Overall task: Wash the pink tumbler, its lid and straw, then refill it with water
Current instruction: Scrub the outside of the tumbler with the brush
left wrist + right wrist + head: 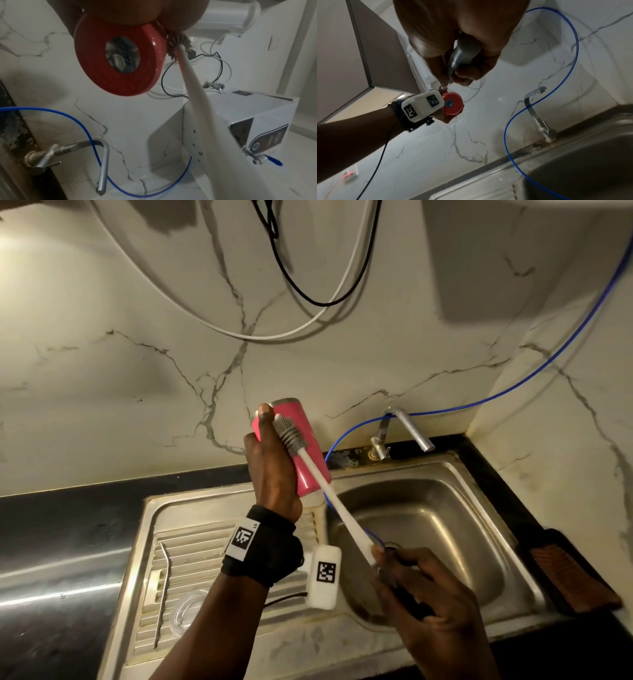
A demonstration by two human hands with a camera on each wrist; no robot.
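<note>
Left hand (270, 470) wraps tumbler (303, 446) above sink (445, 474); right hand (428, 601) clasps brush (329, 484) handle, bristles against tumbler side.

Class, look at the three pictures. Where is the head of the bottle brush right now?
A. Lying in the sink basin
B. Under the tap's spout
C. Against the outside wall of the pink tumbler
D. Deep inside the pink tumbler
C: the grey bristle head of the bottle brush lies against the outer side of the pink tumbler, which the left hand grips while the right hand holds the handle.
</note>
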